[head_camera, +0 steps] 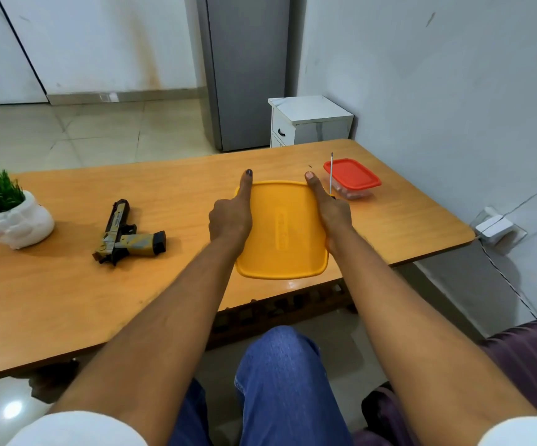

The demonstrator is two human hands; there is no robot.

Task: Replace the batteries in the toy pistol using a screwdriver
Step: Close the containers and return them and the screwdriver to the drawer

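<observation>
A yellow-lidded container sits near the table's front edge. My left hand grips its left side and my right hand grips its right side, with both thumbs stretched along the lid's edges. The toy pistol, tan and black, lies on its side on the table to the left, apart from both hands. A thin screwdriver lies just past my right hand, its shaft pointing away; most of its yellow handle is hidden behind that hand.
A small clear container with a red lid stands at the back right beside the screwdriver. A white pot with a green plant is at the table's left end. The wooden table ends near a wall on the right.
</observation>
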